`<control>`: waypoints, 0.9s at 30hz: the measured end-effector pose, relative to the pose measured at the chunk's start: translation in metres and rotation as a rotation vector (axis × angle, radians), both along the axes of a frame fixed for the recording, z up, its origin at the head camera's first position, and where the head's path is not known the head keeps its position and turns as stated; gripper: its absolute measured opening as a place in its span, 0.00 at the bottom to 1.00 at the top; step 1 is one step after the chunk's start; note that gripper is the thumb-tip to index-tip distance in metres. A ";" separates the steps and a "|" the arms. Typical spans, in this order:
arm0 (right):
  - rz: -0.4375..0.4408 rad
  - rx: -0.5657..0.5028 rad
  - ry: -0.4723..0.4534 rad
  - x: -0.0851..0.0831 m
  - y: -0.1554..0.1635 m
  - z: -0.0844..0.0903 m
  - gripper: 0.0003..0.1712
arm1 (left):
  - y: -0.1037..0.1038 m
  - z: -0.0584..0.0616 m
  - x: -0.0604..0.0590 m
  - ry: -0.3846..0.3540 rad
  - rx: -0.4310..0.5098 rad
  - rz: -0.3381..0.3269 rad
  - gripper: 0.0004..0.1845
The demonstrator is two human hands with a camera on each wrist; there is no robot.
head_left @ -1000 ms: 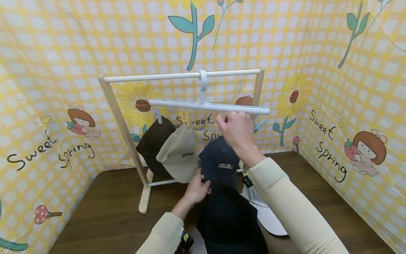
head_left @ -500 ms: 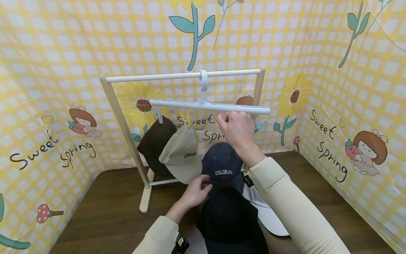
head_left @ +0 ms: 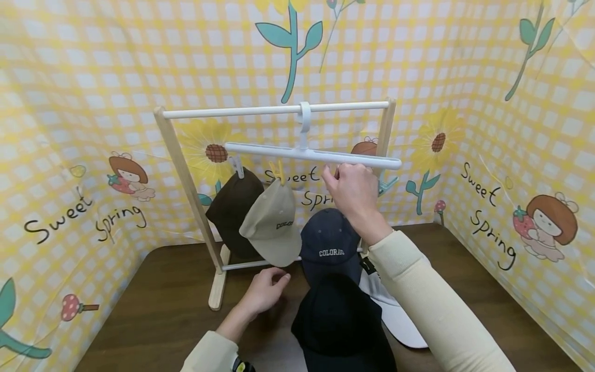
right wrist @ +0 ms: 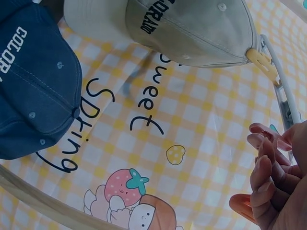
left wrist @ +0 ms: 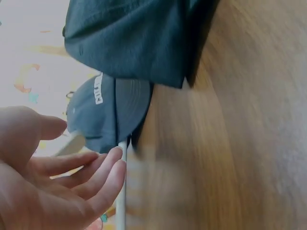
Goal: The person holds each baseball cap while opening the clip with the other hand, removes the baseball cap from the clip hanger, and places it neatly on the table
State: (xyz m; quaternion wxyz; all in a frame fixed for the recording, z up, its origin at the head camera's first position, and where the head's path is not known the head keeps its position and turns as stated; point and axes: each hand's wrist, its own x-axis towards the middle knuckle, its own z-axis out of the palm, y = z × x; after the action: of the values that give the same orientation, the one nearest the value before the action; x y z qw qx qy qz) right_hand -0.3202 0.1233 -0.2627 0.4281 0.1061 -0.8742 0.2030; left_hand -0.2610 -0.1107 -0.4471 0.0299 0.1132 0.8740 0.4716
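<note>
My left hand (head_left: 265, 290) hovers over the table with relaxed fingers, touching no cap. In the left wrist view its palm shows bare. My right hand (head_left: 355, 194) is just under the white hanger (head_left: 260, 150), with curled fingers at the bar. An orange clip (right wrist: 243, 207) sticks out beside these fingers; whether they pinch a clip is hidden. A navy cap (head_left: 327, 248) stands low, apart from the right hand, behind a black cap (head_left: 339, 315). Left of it, a beige cap (head_left: 274, 222) hangs from a yellow clip (head_left: 277, 170) and a dark brown cap (head_left: 232, 212) from a grey clip (head_left: 237, 166).
The hanger hooks on the white rod of a wooden rack (head_left: 178, 175). A teal clip (head_left: 388, 184) hangs right of my right hand. A white cap (head_left: 400, 320) lies partly under the right sleeve. Yellow checked cloth surrounds the brown table (head_left: 153, 310).
My left hand has let go of the navy cap and drawn back left and down. The navy cap has settled lower. My right hand has stayed at the hanger.
</note>
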 end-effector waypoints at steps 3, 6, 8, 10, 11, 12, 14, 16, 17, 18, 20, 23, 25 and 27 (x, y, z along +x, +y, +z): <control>0.002 -0.005 -0.007 -0.001 0.002 -0.003 0.34 | -0.004 0.000 0.000 -0.018 0.063 0.078 0.21; 0.002 -0.015 -0.006 -0.004 0.004 -0.005 0.34 | -0.006 0.000 -0.003 0.024 0.150 0.138 0.20; 0.007 -0.029 0.005 -0.006 0.005 -0.006 0.34 | -0.005 0.002 -0.005 0.057 0.210 0.148 0.17; 0.011 -0.046 0.023 -0.007 0.006 -0.006 0.34 | -0.003 0.005 -0.007 0.099 0.244 0.122 0.15; 0.013 -0.053 0.030 -0.008 0.006 -0.006 0.34 | -0.002 0.006 -0.008 0.116 0.252 0.103 0.14; 0.018 -0.061 0.036 -0.009 0.006 -0.007 0.33 | 0.000 0.008 -0.008 0.126 0.257 0.082 0.15; 0.023 -0.077 0.043 -0.010 0.007 -0.006 0.33 | 0.004 0.011 -0.008 0.138 0.250 0.051 0.17; 0.027 -0.087 0.047 -0.011 0.008 -0.006 0.32 | 0.009 0.014 -0.008 0.140 0.242 0.035 0.18; 0.028 -0.093 0.046 -0.011 0.008 -0.006 0.32 | 0.011 0.015 -0.008 0.134 0.240 0.033 0.17; 0.031 -0.098 0.045 -0.011 0.009 -0.007 0.32 | 0.013 0.016 -0.009 0.133 0.236 0.035 0.16; 0.033 -0.110 0.039 -0.011 0.010 -0.007 0.32 | 0.016 0.019 -0.009 0.138 0.228 0.054 0.13; 0.040 -0.129 0.026 -0.011 0.011 -0.010 0.32 | 0.020 0.021 -0.009 0.161 0.200 0.087 0.12; 0.042 -0.138 0.022 -0.011 0.013 -0.011 0.31 | 0.022 0.023 -0.008 0.184 0.170 0.110 0.14; 0.047 -0.143 0.023 -0.011 0.014 -0.012 0.30 | 0.023 0.024 -0.007 0.205 0.145 0.123 0.16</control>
State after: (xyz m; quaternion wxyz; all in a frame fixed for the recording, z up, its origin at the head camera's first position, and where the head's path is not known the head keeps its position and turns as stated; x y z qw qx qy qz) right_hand -0.3313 0.1369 -0.2743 0.4398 0.0980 -0.8498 0.2736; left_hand -0.2682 -0.0876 -0.4234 -0.0969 0.1088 0.8415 0.5202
